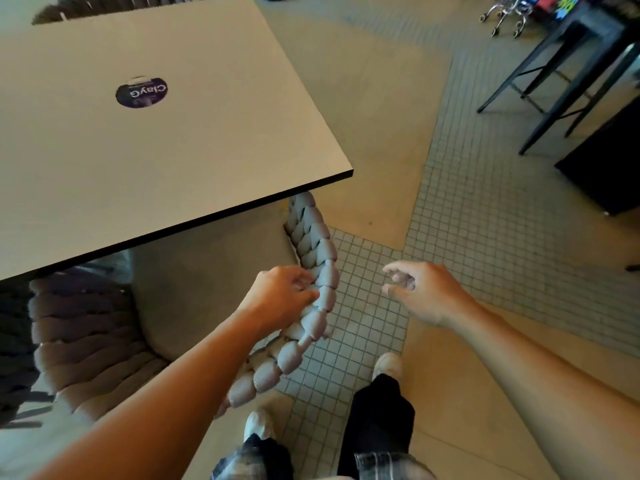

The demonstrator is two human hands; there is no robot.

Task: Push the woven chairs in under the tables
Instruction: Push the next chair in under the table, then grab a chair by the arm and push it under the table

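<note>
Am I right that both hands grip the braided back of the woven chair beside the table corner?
Not quite: the head view shows only the left hand gripping the braided back of the woven chair beside the table corner; the right hand hovers apart, holding nothing.

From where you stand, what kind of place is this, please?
Probably a café or casual eatery: a square table bearing a round branded sticker, a braided woven chair partly under it, and what look like tall black metal stools nearby.
</note>
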